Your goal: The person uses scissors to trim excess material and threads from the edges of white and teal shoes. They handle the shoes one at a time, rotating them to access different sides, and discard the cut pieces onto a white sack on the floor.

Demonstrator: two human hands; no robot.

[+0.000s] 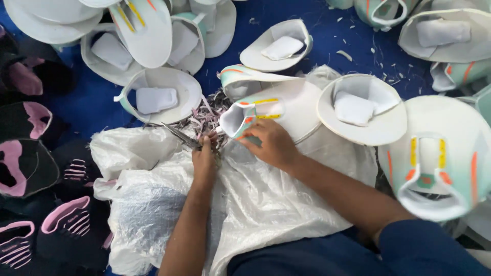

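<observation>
My left hand (204,161) is closed around a pair of small metal scissors (181,135), whose blades point up and to the left. My right hand (271,143) grips a white and mint shoe upper (266,108) with yellow and orange strips, held by its near edge just right of the scissors. The two hands are close together, above a white woven plastic sack (255,199) spread over my lap. A small heap of grey and pink trimmings (204,116) lies just beyond the hands.
Several white and mint shoe uppers (360,110) lie piled at the top and right on a blue cloth (332,41). Black and pink uppers (66,222) are stacked at the left. One mint upper (434,163) lies close at the right.
</observation>
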